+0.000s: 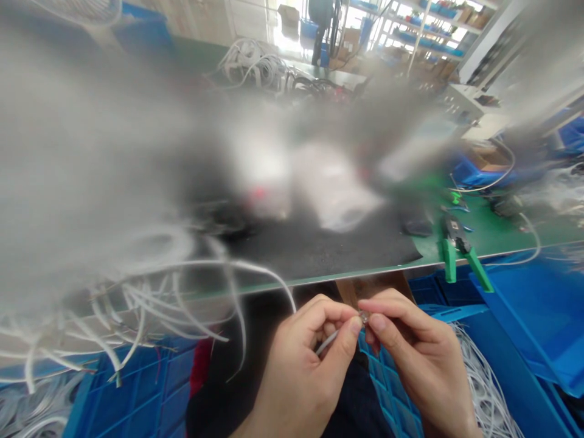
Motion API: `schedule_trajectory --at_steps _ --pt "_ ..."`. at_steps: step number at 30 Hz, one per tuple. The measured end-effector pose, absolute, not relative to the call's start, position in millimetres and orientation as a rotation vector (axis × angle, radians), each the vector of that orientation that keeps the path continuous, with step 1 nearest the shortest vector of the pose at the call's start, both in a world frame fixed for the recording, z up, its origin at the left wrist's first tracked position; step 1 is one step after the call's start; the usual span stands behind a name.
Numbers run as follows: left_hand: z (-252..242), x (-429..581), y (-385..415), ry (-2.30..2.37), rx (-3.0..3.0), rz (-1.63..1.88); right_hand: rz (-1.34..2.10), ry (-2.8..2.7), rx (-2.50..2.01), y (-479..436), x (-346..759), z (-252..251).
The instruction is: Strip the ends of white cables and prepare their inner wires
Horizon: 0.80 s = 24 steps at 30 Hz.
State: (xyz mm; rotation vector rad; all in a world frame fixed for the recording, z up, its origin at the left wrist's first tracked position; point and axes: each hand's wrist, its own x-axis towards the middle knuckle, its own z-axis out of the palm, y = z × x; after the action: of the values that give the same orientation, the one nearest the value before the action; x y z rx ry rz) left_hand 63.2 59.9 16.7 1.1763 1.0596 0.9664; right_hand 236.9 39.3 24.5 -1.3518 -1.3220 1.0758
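Note:
Below the table edge, my left hand (310,365) is closed around a white cable (326,342), pinching it near its end between thumb and forefinger. My right hand (420,359) meets it from the other side. Its thumb and forefinger grip a small, partly clear connector (364,317) at the cable's tip. Fingers cover much of the connector, so I cannot tell how far the wires sit inside it. To the right, a crimping tool (456,237) with green handles lies at the table edge, apart from both hands.
Many white cables with stripped ends (137,298) hang over the table's left edge. Blue crates (132,386) stand below, and coiled cables (486,383) fill one at right. A black mat (296,249) covers part of the green table (506,231). Large blurred patches hide the middle and left.

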Motion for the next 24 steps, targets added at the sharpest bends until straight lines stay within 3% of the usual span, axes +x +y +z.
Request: schedule_trajectory --at_steps 24 --pt "13.8 58.0 49.0 1.186 1.511 1.132 0.883 -1.385 -1.419 29.1 227.6 28.5"
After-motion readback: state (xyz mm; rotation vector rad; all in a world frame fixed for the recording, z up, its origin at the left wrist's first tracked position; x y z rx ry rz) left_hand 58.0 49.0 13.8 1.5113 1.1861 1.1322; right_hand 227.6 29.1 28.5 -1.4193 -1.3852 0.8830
